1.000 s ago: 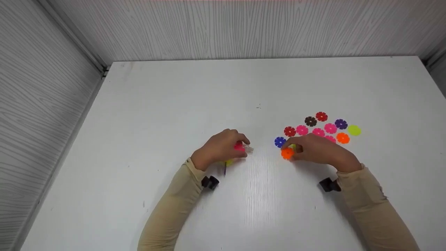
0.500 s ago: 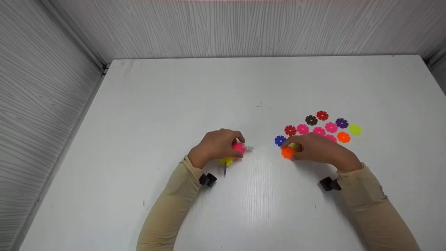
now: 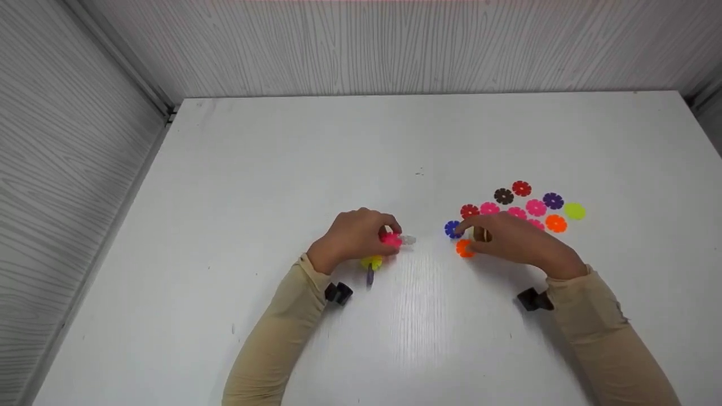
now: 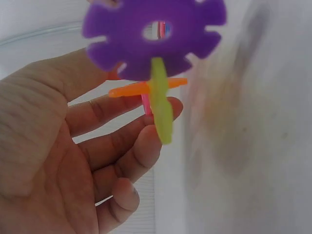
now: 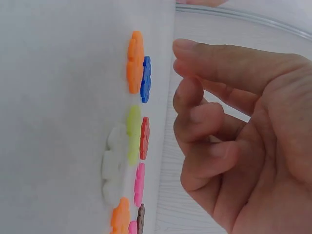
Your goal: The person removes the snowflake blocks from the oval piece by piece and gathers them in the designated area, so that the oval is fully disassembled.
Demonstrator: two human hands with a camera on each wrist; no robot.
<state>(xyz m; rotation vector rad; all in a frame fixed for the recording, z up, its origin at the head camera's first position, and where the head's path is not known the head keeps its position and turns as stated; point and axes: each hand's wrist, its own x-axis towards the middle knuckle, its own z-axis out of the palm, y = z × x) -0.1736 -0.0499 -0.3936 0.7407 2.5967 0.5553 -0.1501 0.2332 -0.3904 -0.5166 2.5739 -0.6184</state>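
My left hand [image 3: 355, 234] pinches a pink snowflake disc [image 3: 391, 239] in a cluster of slotted plastic discs. A clear disc [image 3: 408, 240] sticks out to its right. Below hang a yellow disc [image 4: 163, 107] and a purple disc [image 4: 131, 44], the purple nearest the left wrist camera; an orange disc [image 4: 129, 89] crosses the yellow one. My right hand [image 3: 510, 239] hovers with loosely bent fingers, holding nothing. Its fingertips are close to a loose orange disc [image 3: 464, 249] and a blue disc [image 3: 453, 230] on the table.
Several more discs lie flat behind and under the right hand: red [image 3: 522, 188], brown [image 3: 503, 196], purple [image 3: 553, 201], yellow [image 3: 575, 211], orange [image 3: 556, 223] and pink [image 3: 536, 207]. The right wrist view also shows a whitish disc [image 5: 114, 165]. Wood-grain panels [image 3: 361, 45] border the white table [image 3: 282, 158].
The joined discs in my left hand have turned slightly, so the purple one shows wider. My right index finger has shifted off the loose orange disc toward the blue one.
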